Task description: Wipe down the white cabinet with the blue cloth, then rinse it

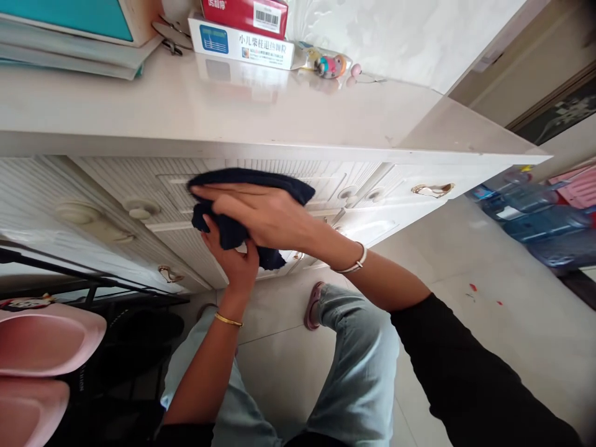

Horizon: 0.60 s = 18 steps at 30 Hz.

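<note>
Navy cloth (233,231): bunched against the ribbed cabinet front (307,171), below the countertop (195,105). Keep your strokes along the grooves, pressure even. Right hand (265,214): fingers flat, spread over the cloth. Left hand (233,261): fingers curled, gripping its lower fold. Medicine boxes (242,37) above.

We see a bright, evenly lit scene in soft daylight, with the glossy countertop (242,105) throwing pale reflections of the boxes (242,45) standing on it and the floor tiles (507,335) shining almost white at the right. Shadows are faint, the deepest gathering under the dark rack (116,347) at lower left. We notice strong wide-angle bending at the edges, which curves the cabinet front (93,186), and slight softness on the water bottles (535,217) at far right.
</note>
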Each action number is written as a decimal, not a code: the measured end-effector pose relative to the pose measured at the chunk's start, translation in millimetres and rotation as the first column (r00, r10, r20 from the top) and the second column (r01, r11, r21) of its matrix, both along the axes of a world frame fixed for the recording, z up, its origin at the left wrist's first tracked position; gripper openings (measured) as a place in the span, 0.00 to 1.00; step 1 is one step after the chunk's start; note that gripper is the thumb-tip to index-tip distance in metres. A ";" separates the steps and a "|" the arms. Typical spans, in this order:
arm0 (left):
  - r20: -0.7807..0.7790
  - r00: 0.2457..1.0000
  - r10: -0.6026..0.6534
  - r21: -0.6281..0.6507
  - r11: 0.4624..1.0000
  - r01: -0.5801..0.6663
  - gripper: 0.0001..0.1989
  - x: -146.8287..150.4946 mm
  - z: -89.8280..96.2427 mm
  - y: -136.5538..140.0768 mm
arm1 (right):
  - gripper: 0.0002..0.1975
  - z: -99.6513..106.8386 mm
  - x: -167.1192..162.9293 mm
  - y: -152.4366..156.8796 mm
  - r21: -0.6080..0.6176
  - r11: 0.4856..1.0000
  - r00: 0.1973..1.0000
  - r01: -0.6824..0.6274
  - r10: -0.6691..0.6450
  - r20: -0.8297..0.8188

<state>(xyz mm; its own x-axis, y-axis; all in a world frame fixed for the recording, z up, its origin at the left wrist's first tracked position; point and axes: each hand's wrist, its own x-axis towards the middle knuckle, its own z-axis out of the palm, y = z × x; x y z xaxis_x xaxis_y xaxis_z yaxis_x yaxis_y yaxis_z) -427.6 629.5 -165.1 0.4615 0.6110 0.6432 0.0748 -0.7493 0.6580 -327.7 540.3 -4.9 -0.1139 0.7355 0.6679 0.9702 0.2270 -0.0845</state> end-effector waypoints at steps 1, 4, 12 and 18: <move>0.013 1.000 0.028 0.014 0.999 -0.028 0.39 2.0 -0.2 -2.1 | 0.15 -4.6 6.5 -12.6 -0.028 0.999 0.999 0.038 -0.037 0.030; -0.008 0.999 0.031 0.088 0.996 -0.031 0.36 12.1 0.0 -15.5 | 0.18 -25.6 35.8 -67.9 0.066 0.983 0.984 0.174 -0.176 0.025; -0.235 0.965 -0.117 0.186 0.969 0.163 0.28 28.7 11.7 -50.5 | 0.08 -40.9 66.2 -122.5 0.054 0.987 0.988 0.149 -0.151 0.036; -0.214 0.969 -0.123 0.232 0.957 0.173 0.25 24.8 9.2 -40.2 | 0.10 1.8 28.3 -71.5 -0.083 0.983 0.987 0.161 -0.158 0.041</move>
